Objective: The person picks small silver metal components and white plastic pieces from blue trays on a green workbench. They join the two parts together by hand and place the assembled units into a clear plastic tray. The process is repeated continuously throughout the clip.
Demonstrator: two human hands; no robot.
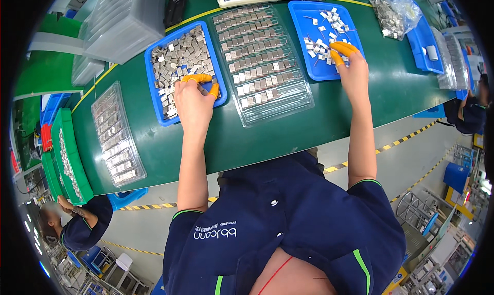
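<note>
Green worktable (149,148) carries a clear plastic tray (282,107) with rows of blocks (260,97), between a left blue tray (155,97) and a right blue tray (325,74). Left hand (193,103) is at gray pieces (180,58) in the left blue tray, fingertips slightly apart. Right hand (355,72) is at white pieces (337,24) in the right blue tray, fingers narrowed; whether either grips a piece cannot be told.

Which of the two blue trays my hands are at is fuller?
The blue tray at your left hand: grey parts cover most of it. The other tray, at your right hand, has scattered white pieces, with much bare blue showing.
</note>
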